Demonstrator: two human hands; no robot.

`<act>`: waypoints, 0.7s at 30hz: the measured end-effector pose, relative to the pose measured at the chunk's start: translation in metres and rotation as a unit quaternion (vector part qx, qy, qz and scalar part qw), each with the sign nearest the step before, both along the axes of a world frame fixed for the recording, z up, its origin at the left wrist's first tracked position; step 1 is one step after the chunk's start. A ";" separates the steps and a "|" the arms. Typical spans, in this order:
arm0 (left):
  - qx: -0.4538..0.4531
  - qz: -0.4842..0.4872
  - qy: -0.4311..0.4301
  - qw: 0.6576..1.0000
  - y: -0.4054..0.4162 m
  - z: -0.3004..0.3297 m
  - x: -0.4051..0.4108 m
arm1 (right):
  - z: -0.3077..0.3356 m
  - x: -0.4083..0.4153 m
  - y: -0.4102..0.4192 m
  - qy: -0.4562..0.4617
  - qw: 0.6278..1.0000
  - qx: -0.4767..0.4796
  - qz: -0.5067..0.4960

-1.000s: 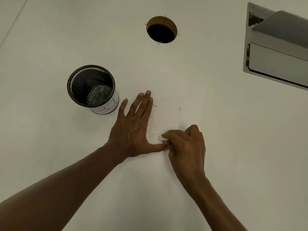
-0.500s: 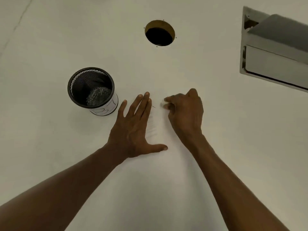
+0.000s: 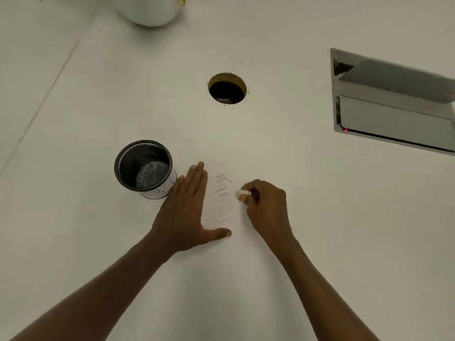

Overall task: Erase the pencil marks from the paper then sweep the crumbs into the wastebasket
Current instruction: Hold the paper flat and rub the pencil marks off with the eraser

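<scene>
Several faint grey pencil marks (image 3: 222, 196) remain on the white sheet of paper (image 3: 221, 254), which lies flat on the pale worktop (image 3: 344, 217) just right of the black wire-mesh wastebasket (image 3: 144, 167). I see my left hand (image 3: 187, 212) pressed flat on the sheet beside the marks, fingers straight, thumb spread. My right hand (image 3: 267, 205), on the marks' far side from the basket, pinches a small white eraser (image 3: 242, 192) in curled fingers. I judge hard rubbing could crease the paper if that flat hand slips, and crumbs may scatter off.
</scene>
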State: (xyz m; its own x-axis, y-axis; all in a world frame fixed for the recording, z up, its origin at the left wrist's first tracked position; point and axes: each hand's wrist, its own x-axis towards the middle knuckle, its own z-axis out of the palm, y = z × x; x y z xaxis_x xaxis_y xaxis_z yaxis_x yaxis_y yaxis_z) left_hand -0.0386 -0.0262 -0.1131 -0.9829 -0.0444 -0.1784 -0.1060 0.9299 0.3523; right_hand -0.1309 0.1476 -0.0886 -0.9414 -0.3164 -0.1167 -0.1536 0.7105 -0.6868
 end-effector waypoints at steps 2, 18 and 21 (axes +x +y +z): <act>-0.017 -0.008 0.002 1.000 -0.003 -0.004 0.005 | 0.002 0.003 -0.005 -0.006 1.000 -0.005 0.007; -0.033 -0.031 0.016 0.999 -0.003 -0.009 0.006 | 0.003 0.045 -0.013 0.118 0.983 0.018 0.142; -0.038 -0.033 0.015 0.999 -0.003 -0.008 0.005 | -0.001 -0.001 -0.046 0.149 0.980 0.034 0.127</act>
